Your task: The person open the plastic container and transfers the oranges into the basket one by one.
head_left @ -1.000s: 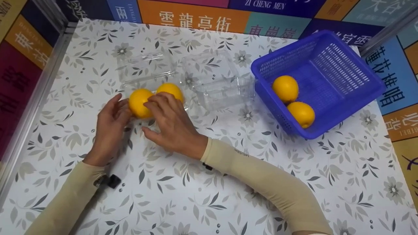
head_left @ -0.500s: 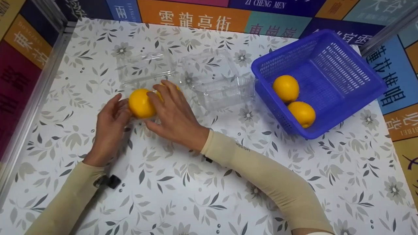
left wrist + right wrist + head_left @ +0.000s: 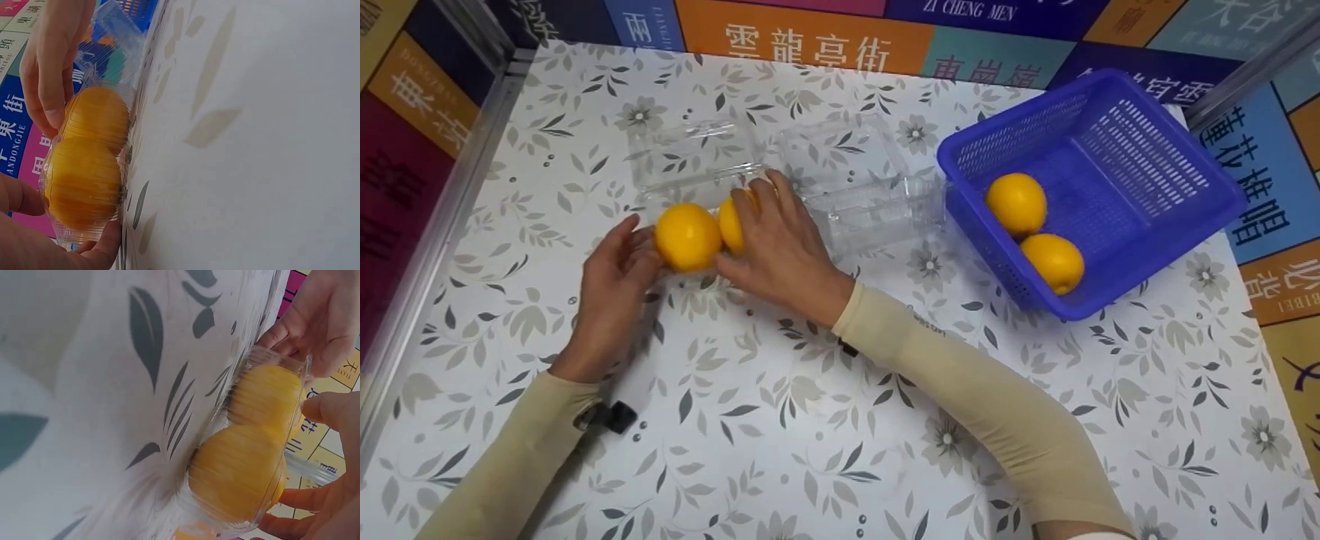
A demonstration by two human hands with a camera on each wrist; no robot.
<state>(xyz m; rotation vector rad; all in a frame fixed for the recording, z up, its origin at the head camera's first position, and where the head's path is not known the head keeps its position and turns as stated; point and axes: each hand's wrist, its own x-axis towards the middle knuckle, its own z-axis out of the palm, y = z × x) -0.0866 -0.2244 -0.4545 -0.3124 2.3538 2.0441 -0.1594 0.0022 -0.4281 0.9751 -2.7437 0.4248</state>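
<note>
Two oranges sit side by side in a clear plastic clamshell box (image 3: 269, 355), whose lid (image 3: 694, 156) lies folded back behind them. My left hand (image 3: 611, 292) holds the box's left end, thumb and fingers around its corner beside the left orange (image 3: 688, 237). Over the right orange (image 3: 730, 225) my right hand (image 3: 787, 247) curves its fingers, covering much of it in the head view. From the right wrist, the thumb and fingers reach over the box's open side onto the fruit. Ribbed clear walls show in front of both oranges in the wrist views.
Right of the hands lies a second open clamshell box (image 3: 877, 217). A blue slotted basket (image 3: 1155, 101) stands at the right, with an orange (image 3: 1016, 204) and another orange (image 3: 1051, 262) inside. Printed panels (image 3: 810, 45) border the flower-patterned table (image 3: 780, 450).
My right hand has shifted rightward and slightly away from me, from between the two oranges onto the right one. The left hand and the box's lid stay where they were.
</note>
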